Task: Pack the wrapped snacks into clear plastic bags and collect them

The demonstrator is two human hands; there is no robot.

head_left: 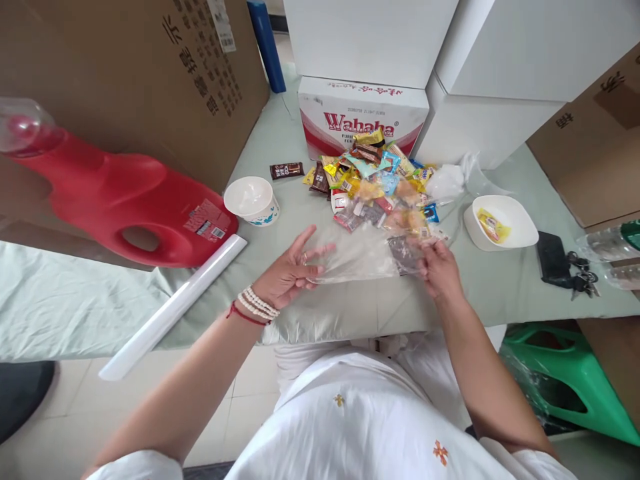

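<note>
A clear plastic bag (pixel 355 257) stretches between my two hands at the table's front edge. My left hand (pixel 293 270) is at its left end with fingers spread, some of them behind or against the film. My right hand (pixel 440 268) is closed on the right end, beside a dark wrapped packet (pixel 404 253); whether that packet lies inside the bag I cannot tell. Just beyond the bag rises a pile of wrapped snacks (pixel 373 177) in many colours. A dark brown snack bar (pixel 287 171) lies to its left.
A white paper bowl (pixel 257 217) stands left, a white bowl (pixel 525 227) with a yellow wrapper right. Near the left are a red jug (pixel 135 193) and a white roll (pixel 175 307). A Wahaha box (pixel 315 113) backs the pile. Keys (pixel 583 273) lie far right.
</note>
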